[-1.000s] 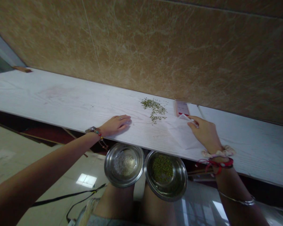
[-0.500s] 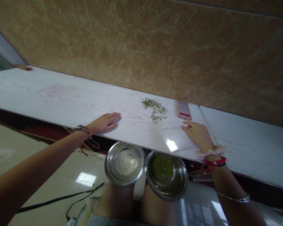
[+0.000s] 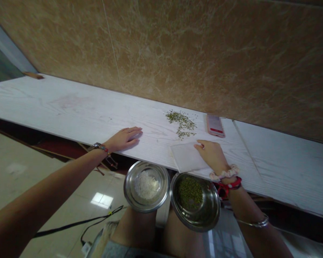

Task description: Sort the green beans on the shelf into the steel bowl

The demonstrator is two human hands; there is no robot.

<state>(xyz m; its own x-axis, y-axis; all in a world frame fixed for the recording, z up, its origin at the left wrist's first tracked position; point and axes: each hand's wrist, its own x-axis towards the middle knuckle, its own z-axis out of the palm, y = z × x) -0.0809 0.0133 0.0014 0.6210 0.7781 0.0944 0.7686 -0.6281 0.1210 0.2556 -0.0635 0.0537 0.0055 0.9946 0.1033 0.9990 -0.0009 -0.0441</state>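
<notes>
Pale sheet (image 3: 187, 158) is lying under my curled right hand (image 3: 213, 154), grip unclear, looking light, floppy, best edge-pinched; my flat left hand (image 3: 123, 139) is holding nothing.

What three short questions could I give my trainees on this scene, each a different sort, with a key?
1. Multiple choice: whose fingers are at the pale flat sheet? (a) left hand's only (b) right hand's only (c) both
2. True or false: as the camera sees it, the phone lies to the right of the scattered green seeds.
3. Fill in the colour: the contents of the metal bowl nearer the left hand are ____.

Key: 1 b, the right hand; 2 true; 3 white.
</notes>
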